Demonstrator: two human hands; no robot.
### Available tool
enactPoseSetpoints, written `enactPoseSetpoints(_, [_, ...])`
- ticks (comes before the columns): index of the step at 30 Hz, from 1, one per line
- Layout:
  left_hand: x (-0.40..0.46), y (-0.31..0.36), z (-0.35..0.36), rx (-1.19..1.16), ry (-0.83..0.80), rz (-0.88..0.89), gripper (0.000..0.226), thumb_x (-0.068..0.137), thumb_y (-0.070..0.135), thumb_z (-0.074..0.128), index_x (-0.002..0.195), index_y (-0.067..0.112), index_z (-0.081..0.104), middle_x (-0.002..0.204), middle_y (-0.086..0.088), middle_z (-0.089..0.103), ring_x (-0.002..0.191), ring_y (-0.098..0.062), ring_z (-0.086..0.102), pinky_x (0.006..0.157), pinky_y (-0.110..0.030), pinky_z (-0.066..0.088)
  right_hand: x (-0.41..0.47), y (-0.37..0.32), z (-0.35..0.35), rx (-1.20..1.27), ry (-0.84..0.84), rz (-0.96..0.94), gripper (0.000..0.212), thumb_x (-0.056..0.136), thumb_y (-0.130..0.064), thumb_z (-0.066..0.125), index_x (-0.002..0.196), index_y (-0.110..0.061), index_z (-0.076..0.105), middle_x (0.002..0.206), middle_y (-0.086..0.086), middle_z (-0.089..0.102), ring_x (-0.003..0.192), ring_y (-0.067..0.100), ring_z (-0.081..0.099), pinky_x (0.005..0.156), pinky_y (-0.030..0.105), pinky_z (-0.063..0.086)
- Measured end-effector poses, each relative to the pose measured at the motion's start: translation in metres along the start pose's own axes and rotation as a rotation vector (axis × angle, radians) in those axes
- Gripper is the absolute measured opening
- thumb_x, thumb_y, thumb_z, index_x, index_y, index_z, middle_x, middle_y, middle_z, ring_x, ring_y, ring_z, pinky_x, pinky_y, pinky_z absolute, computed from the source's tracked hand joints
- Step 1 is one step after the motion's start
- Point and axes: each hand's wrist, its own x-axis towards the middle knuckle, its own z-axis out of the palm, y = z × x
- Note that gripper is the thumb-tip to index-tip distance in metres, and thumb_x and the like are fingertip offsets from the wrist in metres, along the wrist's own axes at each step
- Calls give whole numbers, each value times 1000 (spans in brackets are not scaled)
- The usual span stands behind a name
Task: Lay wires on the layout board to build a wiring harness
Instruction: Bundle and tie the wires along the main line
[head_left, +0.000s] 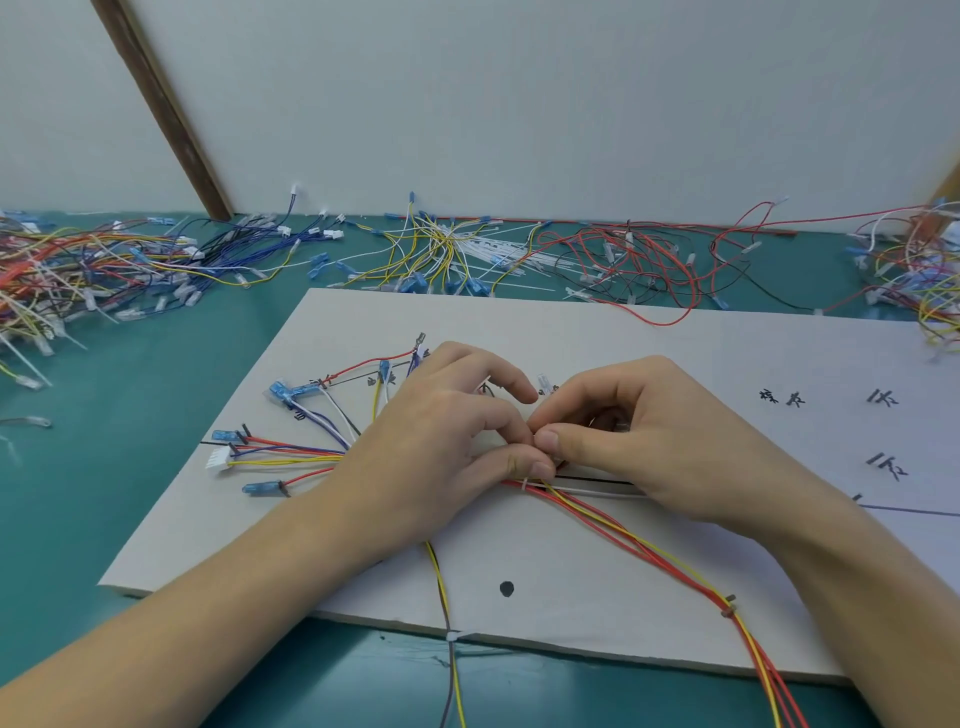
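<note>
We take the white layout board (545, 566) as our landmark; it lies on a teal table (156, 395) with a pale wall (519, 104) behind. Over the middle of the board we see both hands meeting thumb to thumb. The left hand (441, 441) lies palm down on the bundle, its thumb and forefinger pinched at the spot where the wires gather, the other fingers loosely curled above. The right hand (634, 436) presses in from the other side, thumb and forefinger closed on something small at that same spot; what it is we cannot tell, since the fingers hide it. The harness wires (291, 452) fan out from under the left hand toward the board's left edge, ending in blue terminals (280, 391) and a white connector (217, 459). A red and yellow wire run (649, 551) leaves the pinch and crosses the board toward its near right edge, held by a small tie (729, 607). A yellow and dark pair (441, 582) drops from under the left wrist over the board's near edge. A black dot (506, 588) is marked near that edge. Handwritten marks (831, 398) sit on the board's right part. Beyond the board's far edge lie loose wire piles (441, 249) along the wall.
</note>
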Motion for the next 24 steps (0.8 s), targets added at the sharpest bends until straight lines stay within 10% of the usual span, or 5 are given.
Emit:
enactPoseSetpoints(11, [0,-4,3,4,36,-41,24,84,49,75,81,25,79,124,11,60,121,-13,47,103,-28,36,0,0,2,-197,8,-28,12,94,-16,72,86,-23,77,76,-7,76,68,5,68,67,21,53])
enactPoseSetpoints(16, [-4,2,-6,49,343,20,24,84,43,82,101,26,77,143,0,48,132,-22,47,100,-37,45,0,0,5,-219,12,-12,12,97,-21,70,87,-23,74,78,-8,76,70,7,69,68,21,54])
enactPoseSetpoints(20, [-7,14,-9,167,557,293,1,88,18,82,89,18,81,113,-2,58,93,-23,57,75,-33,44,1,1,5,-247,36,-15,12,97,-20,69,87,-25,73,79,-8,75,71,7,69,70,24,55])
enactPoseSetpoints(24, [-10,20,-2,-27,263,233,11,85,13,82,85,16,72,76,22,56,61,-1,48,65,-9,34,0,0,6,-278,16,-18,13,97,-20,67,87,-25,73,78,-7,74,69,7,65,67,25,52])
